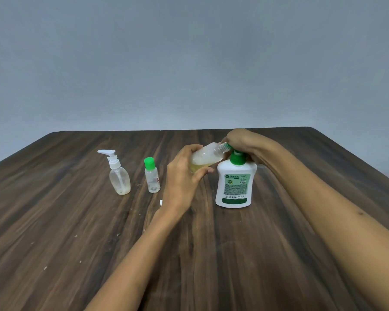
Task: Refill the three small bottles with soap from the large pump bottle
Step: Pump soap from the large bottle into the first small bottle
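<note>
At the pump bottle point(235, 180), the left hand point(182, 176) grips a tilted small bottle point(206, 157), neck at the spout; the right hand point(240, 142) curls over the pump. If the neck slips, soap would likely spill.

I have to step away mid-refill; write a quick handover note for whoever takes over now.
Left hand grips the tilted small bottle, neck at the spout, some yellow soap inside.
Right hand presses the large pump bottle, upright on the table.
Clear pump bottle and green-capped bottle stand left, closed, nearly empty.
Left: finish this fill, then those two.
</note>
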